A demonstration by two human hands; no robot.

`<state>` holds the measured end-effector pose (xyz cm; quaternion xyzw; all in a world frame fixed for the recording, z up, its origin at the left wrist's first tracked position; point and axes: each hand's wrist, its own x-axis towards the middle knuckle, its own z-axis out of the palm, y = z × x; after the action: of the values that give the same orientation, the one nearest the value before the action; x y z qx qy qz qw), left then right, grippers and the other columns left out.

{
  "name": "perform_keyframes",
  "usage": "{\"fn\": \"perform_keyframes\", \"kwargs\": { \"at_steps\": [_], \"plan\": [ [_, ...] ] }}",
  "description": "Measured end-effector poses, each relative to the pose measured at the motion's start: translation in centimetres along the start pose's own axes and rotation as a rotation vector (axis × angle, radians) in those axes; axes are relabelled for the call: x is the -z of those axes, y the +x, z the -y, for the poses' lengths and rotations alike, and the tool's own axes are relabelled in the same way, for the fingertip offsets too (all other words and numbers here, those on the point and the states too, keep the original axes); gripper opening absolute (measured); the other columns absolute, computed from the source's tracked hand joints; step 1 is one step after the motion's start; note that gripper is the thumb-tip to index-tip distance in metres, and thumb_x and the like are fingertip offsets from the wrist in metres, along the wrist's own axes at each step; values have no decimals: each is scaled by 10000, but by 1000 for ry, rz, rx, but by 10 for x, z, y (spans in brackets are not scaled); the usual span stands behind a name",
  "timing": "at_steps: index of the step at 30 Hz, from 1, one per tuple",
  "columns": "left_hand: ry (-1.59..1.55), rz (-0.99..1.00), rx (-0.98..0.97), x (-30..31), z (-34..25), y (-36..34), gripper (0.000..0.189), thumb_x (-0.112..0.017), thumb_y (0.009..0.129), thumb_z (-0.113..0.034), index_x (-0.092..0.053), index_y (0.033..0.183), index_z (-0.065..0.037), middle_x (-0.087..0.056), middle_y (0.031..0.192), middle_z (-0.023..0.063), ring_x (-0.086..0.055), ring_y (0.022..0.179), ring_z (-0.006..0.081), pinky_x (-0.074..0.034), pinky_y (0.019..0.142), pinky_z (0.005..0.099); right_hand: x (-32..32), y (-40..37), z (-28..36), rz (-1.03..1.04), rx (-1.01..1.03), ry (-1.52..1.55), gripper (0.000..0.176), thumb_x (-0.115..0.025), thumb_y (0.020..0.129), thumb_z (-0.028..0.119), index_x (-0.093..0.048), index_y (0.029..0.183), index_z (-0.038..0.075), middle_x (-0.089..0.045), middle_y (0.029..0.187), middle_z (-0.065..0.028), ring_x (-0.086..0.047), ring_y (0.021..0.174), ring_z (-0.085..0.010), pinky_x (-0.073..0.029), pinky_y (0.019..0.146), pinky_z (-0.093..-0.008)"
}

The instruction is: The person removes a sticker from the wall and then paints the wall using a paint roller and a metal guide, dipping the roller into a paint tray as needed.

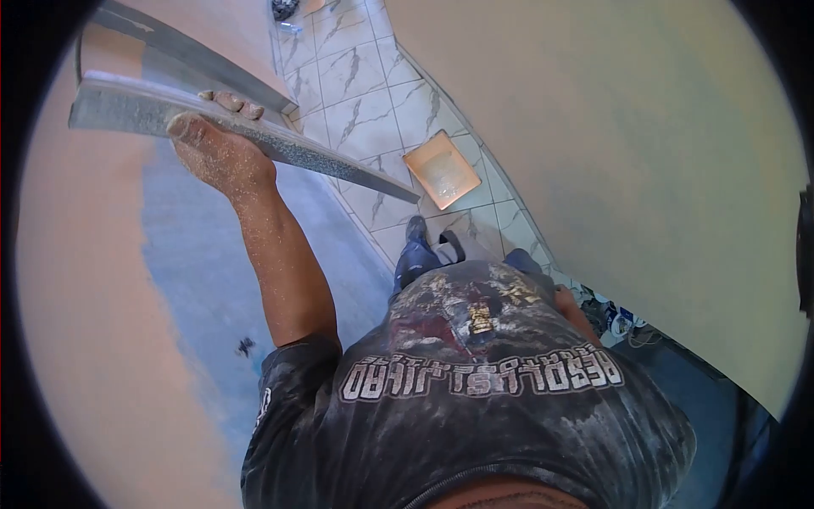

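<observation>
My left hand [216, 140], dusted with pale grit, is closed around a long grey metal straightedge [297, 153]. The thumb lies on the near face, and the fingertips show over the far edge. The bar's left end is by the wall, and its other end reaches over the tiled floor. Speckled residue coats its side. On my right, a bit of my right arm or hand [572, 310] shows beside my dusty dark shirt [500, 373]; its fingers are hidden.
An orange tray [443, 170] with whitish residue lies on the marbled tile floor [356, 93]. A grey object with a black loop [452, 246] is near my feet. Walls rise on both sides, the left one with a bluish patch [203, 254]. Assorted items [623, 322] lie at right.
</observation>
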<state>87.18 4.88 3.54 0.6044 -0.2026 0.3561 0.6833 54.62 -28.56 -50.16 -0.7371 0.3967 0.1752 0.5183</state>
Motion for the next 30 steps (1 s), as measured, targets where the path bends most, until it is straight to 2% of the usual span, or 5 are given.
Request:
{"fn": "perform_keyframes", "kwargs": {
  "at_steps": [14, 17, 18, 20, 30],
  "plan": [
    [-131, -104, 158, -4, 28, -68, 785, -443, 777, -773, -400, 1022, -29, -452, 801, 78, -489, 690, 180, -484, 595, 311, -11, -6, -89, -124, -198, 421, 402, -616, 852, 328, -534, 1124, 44, -637, 869, -165, -634, 646, -254, -481, 502, -393],
    [-108, -25, 116, -6, 25, -75, 768, -483, 754, -771, -409, 1009, -50, -455, 794, 66, -495, 685, 174, -486, 593, 311, -12, 18, -151, -45, 169, 239, 429, -642, 852, 332, -516, 1092, -1, -601, 780, -111, -576, 565, -197, -434, 435, -352],
    [-135, -58, 132, -9, 22, -77, 759, -494, 750, -766, -414, 1006, -56, -457, 791, 63, -498, 682, 172, -486, 592, 310, -16, 18, -158, -4, -1, 304, 427, -645, 851, 327, -513, 1091, 0, -596, 776, -112, -576, 562, -207, -431, 430, -355],
    [-176, -94, 128, -11, 24, -67, 749, -504, 746, -761, -419, 1003, -63, -459, 788, 59, -500, 680, 169, -487, 591, 309, -23, 31, -144, 81, -352, 417, 422, -652, 847, 316, -508, 1089, 2, -585, 767, -115, -576, 557, -225, -423, 421, -362],
    [-329, -4, 53, 20, 100, -59, 719, -479, 792, -749, -416, 958, -53, -479, 738, 73, -512, 626, 169, -469, 547, 290, -89, 77, -60, -205, -185, 694, 370, -570, 898, 314, -480, 1153, 63, -558, 854, -102, -569, 658, -210, -433, 471, -348]
  ]
}}
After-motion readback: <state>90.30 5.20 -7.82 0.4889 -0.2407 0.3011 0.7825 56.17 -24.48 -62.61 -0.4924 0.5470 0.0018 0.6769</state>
